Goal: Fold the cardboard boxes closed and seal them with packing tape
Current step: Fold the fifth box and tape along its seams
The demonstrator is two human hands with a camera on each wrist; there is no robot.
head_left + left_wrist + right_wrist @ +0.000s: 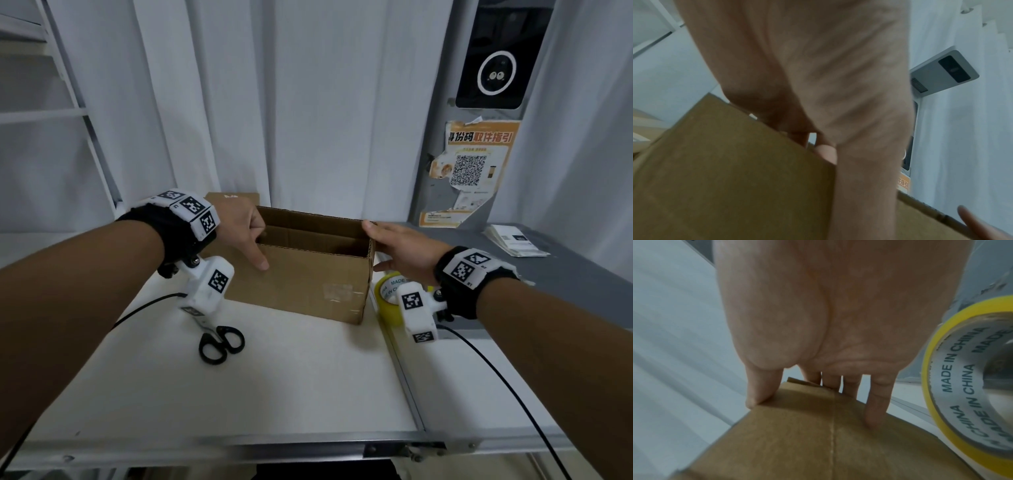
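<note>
One open cardboard box (301,277) is held at both ends on the white worktop (274,377).

"MADE IN CHINA" is read repeatedly on the one yellow tape roll (970,378), stood just right of the box. The left hand (245,229) is curled over the box's left rim, thumb outside; the right hand (400,246) is pressed against the right end with straight fingers. One pair of black scissors (221,342) is seen nearby.

Right hand (838,321) against box (818,443)
</note>
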